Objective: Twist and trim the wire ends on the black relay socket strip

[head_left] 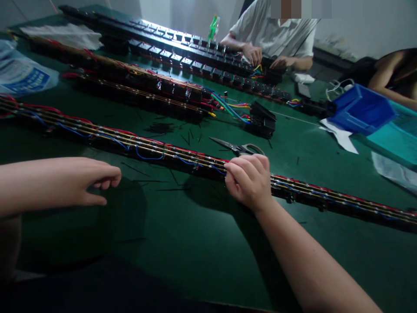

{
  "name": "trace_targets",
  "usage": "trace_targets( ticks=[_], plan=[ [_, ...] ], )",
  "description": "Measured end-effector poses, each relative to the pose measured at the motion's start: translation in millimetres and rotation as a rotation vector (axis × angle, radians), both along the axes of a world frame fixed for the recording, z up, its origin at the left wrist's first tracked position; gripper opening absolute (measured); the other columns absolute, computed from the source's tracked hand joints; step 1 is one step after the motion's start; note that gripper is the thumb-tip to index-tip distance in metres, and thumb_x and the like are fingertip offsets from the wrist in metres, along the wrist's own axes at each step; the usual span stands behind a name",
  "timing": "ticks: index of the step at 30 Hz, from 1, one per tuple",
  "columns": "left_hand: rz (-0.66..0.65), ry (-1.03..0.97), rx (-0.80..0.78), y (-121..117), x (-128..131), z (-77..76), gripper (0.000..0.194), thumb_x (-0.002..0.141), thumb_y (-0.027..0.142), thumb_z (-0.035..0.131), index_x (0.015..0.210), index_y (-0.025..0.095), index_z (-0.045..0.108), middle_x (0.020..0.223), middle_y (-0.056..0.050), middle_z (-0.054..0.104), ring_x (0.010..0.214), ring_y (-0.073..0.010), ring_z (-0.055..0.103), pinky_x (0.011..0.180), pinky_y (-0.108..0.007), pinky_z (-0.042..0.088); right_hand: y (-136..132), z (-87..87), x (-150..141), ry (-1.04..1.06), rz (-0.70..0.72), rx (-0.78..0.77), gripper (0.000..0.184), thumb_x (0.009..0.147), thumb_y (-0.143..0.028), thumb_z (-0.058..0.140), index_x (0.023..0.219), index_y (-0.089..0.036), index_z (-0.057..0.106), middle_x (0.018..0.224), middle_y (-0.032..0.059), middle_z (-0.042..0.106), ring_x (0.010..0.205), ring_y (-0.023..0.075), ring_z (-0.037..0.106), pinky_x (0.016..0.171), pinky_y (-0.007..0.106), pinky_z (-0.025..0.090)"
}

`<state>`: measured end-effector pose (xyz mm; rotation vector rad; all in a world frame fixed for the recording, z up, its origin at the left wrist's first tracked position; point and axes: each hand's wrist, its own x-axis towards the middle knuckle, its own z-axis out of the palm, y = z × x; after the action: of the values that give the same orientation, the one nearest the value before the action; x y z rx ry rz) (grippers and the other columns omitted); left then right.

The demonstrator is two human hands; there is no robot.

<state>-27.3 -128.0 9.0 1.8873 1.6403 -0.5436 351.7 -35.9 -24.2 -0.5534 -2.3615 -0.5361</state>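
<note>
A long black wired strip (146,148) crosses the table at a slant, with bare metal rails and red and blue wires along its upper side. My right hand (249,180) is closed over the strip right of the middle, its fingers curled around the wires and rails. Just behind that hand lies a pair of scissors (239,147), blades pointing left, handles partly hidden by my knuckles. My left hand (97,180) hovers on the near side of the strip, apart from it. Its fingers are bent and its thumb stands away from them, with nothing visible between.
Further back lie more wired strips (130,71) and a black connector block (260,119) on coloured wires. Black offcuts (159,127) are scattered about. A blue bin (361,108) stands right, a plastic bag (26,71) left. Across the table, a co-worker's hands (252,54) handle wires.
</note>
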Motion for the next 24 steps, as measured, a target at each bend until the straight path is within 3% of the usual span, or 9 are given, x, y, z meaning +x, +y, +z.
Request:
trace_targets(
  ticks=[6, 10, 16, 19, 21, 24],
  plan=[
    [-0.046, 0.021, -0.087, 6, -2, -3.7, 0.016, 0.085, 0.024, 0.048, 0.085, 0.023, 0.064, 0.076, 0.004, 0.064, 0.067, -0.0130, 0.054, 0.062, -0.022, 0.036, 7, -3.7, 1, 0.046, -0.039, -0.021, 0.017, 0.083, -0.013, 0.059, 0.097, -0.021, 0.055, 0.089, 0.0038, 0.069, 0.084, 0.0198, 0.058, 0.078, 0.035, 0.044],
    [-0.065, -0.078, 0.100, 3, 6, 5.0, 0.029, 0.089, 0.017, 0.039, 0.079, 0.023, 0.066, 0.074, 0.004, 0.065, 0.066, -0.0117, 0.054, 0.065, -0.022, 0.037, 3, -0.4, 2, 0.028, -0.024, -0.083, 0.021, 0.082, -0.012, 0.058, 0.100, -0.022, 0.054, 0.092, 0.0052, 0.070, 0.086, 0.0219, 0.060, 0.079, 0.038, 0.044],
    [-0.175, -0.123, 0.278, 8, 35, 12.6, 0.020, 0.086, 0.023, 0.047, 0.081, 0.024, 0.066, 0.080, 0.002, 0.067, 0.070, -0.0141, 0.058, 0.068, -0.026, 0.041, -28, 6.3, -21, 0.005, 0.094, -0.120, 0.019, 0.089, -0.022, 0.056, 0.108, -0.025, 0.058, 0.097, 0.0041, 0.072, 0.088, 0.0209, 0.061, 0.080, 0.039, 0.042],
    [-0.303, -0.171, 0.381, 16, 57, 24.6, 0.022, 0.087, 0.026, 0.046, 0.087, 0.024, 0.068, 0.084, -0.001, 0.068, 0.075, -0.0167, 0.062, 0.074, -0.030, 0.044, -49, 6.5, -39, -0.025, 0.182, -0.149, 0.022, 0.095, -0.035, 0.055, 0.112, -0.022, 0.060, 0.097, 0.0049, 0.073, 0.088, 0.0202, 0.059, 0.080, 0.039, 0.041],
    [-0.389, -0.244, 0.477, 23, 73, 35.6, 0.024, 0.089, 0.029, 0.044, 0.089, 0.024, 0.067, 0.086, -0.002, 0.068, 0.080, -0.0183, 0.063, 0.076, -0.032, 0.045, -56, 6.8, -46, 0.040, 0.132, -0.238, 0.023, 0.095, -0.033, 0.056, 0.114, -0.020, 0.061, 0.097, 0.0062, 0.073, 0.089, 0.0203, 0.059, 0.079, 0.038, 0.042],
    [-0.518, -0.392, 0.470, 36, 102, 51.5, 0.019, 0.087, 0.032, 0.049, 0.084, 0.027, 0.067, 0.082, 0.000, 0.068, 0.080, -0.0185, 0.062, 0.078, -0.031, 0.046, -50, 12.7, -44, 0.147, 0.074, -0.368, 0.012, 0.094, -0.024, 0.058, 0.104, -0.020, 0.063, 0.092, 0.0061, 0.072, 0.085, 0.0196, 0.058, 0.077, 0.037, 0.044]
  ],
)
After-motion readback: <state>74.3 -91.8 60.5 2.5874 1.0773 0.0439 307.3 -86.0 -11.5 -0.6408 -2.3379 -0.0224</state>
